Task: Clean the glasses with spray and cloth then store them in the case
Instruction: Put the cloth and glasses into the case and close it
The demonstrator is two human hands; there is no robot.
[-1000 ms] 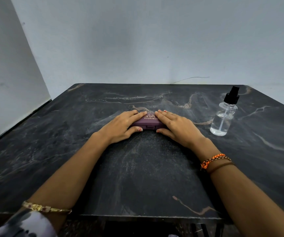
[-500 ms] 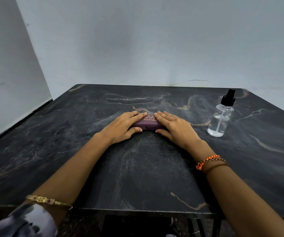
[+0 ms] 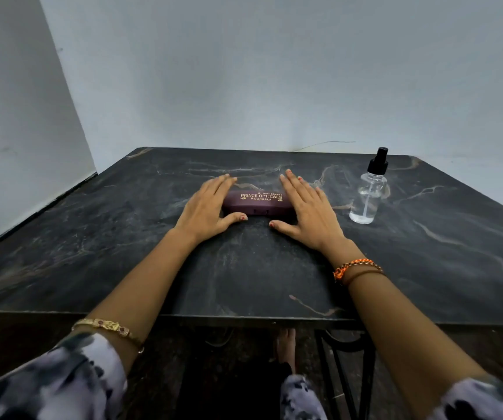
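Nearest to me are two patterned grey-and-white sleeves (image 3: 62, 380), and from them both forearms reach out over the front edge of the dark marbled desk (image 3: 123, 237). A gold bracelet (image 3: 105, 325) sits on the left forearm; an orange braided band (image 3: 354, 266) circles the right wrist. Below the desk edge a bare foot (image 3: 286, 344) shows on the floor beside a black metal leg frame.

Farther in, the left hand (image 3: 206, 209) and right hand (image 3: 306, 212) lie palm down on either side of a maroon glasses case (image 3: 258, 203), which rests shut and flat on the desk, its long side facing the person and gold lettering reading "PRINCE OPTICALS" on its lid. The fingers (image 3: 221, 184) of the left hand are straight and extended past the case's left end; those of the right stretch past its right end the same way. Neither hand grips anything. Each thumb lies on the desk just in front of the case, pointing toward the other. The palms appear to cover or touch the case's ends, though I cannot tell for sure from here.

Right of the right hand, standing apart from it, is a clear spray bottle (image 3: 367, 195) with a black pump top, upright and holding some clear liquid. Beyond the desk rises a plain pale wall (image 3: 274, 71).
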